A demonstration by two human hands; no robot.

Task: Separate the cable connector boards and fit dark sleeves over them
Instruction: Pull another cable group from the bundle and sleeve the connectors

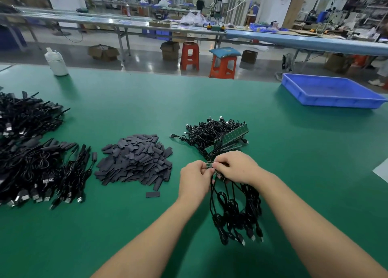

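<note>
Green mat table [294, 162], and both hands meet near the middle, toward its near edge. The left hand [194, 180] and right hand [235, 167] each have fingers curled, pinching a strip of connector boards [210, 165], its black cables [235, 210] dangling toward the near edge. The dark sleeves [134, 159] sit piled just left. The blue tray [331, 92] at the far right corner looks empty.

On the green table [130, 225]: 2 hands [194, 180], 1 sleeve pile [134, 159] plus 1 stray sleeve [152, 194], 1 blue tray [331, 93], 1 white bottle [56, 62]; behind it 2 orange stools [189, 56]; cables and boards too tangled to count.
</note>
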